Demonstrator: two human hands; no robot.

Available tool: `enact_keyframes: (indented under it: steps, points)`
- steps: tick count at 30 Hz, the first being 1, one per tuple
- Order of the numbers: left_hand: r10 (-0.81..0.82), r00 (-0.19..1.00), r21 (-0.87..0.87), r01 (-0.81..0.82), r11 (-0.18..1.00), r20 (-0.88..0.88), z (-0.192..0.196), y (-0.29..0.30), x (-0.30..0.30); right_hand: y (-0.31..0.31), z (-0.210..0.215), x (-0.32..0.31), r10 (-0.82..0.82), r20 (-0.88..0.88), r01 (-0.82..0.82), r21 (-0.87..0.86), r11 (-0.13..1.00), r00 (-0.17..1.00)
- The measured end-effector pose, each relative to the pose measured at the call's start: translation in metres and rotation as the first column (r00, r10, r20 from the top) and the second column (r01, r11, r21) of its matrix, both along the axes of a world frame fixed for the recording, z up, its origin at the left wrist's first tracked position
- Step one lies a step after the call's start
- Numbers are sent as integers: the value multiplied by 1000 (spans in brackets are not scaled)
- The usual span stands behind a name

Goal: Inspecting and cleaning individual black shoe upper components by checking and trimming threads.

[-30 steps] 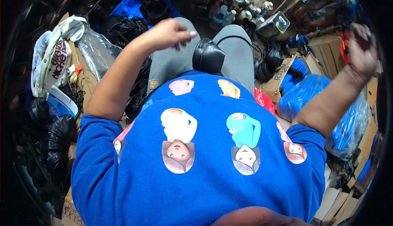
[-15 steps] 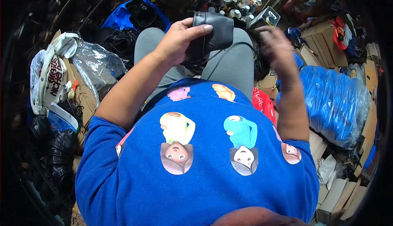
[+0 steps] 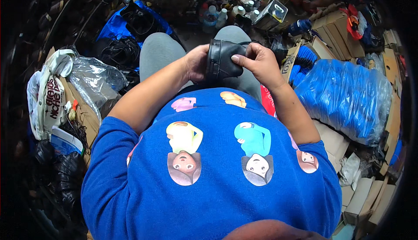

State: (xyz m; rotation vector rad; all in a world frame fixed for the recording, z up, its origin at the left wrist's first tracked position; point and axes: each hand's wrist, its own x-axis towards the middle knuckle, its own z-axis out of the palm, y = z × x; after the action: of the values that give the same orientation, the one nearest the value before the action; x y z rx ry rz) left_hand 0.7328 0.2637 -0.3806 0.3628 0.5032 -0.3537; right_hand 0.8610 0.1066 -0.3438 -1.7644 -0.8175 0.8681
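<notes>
A black leather shoe upper (image 3: 223,60) is held up over my lap, a stitched seam running down its side. My left hand (image 3: 197,62) is closed around its left end, with the fingers partly hidden behind the leather. At the opposite edge, my right hand (image 3: 261,64) pinches the leather, thumb on the near face. Whether the right fingers also hold something small, such as a thread, I cannot make out. My knees in grey trousers (image 3: 160,55) lie just beyond and below the piece.
Several bottles (image 3: 237,11) stand ahead, beside a clear box (image 3: 274,13). To the right lie a plastic-wrapped blue bundle (image 3: 344,100) and cardboard boxes (image 3: 339,29). On the left are a white bag (image 3: 50,92), clear plastic (image 3: 98,74) and shiny black items (image 3: 69,174).
My right hand has come in from the right and now grips the leather's right edge. The shoe upper has turned and moved down toward me in my left hand.
</notes>
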Motion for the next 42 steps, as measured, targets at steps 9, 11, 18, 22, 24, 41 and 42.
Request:
enact_keyframes:
  steps: [9,11,18,22,24,41,42]
  points:
    - [74,945,144,-126,982,319,2,-13,6,-19,4,10,29,-65,-28,11,1000,997]
    - [53,942,144,-106,984,332,-1,-11,7,-18,9,8,49,-102,-47,25,999,994]
    - [-107,931,132,65,989,348,-6,-11,2,-28,16,19,180,-158,-182,-2,983,971]
    - [-104,936,248,18,969,337,-3,-15,4,-28,2,21,217,-87,-211,68,975,972]
    - [-108,931,348,-21,937,347,-2,-13,3,-25,0,17,160,-332,-152,51,987,930]
    - [-186,953,618,-3,786,241,-4,-2,-17,-35,7,7,165,-486,-171,31,985,858]
    - [-228,940,645,11,765,254,-2,0,-15,-34,1,7,165,-500,-155,62,986,850]
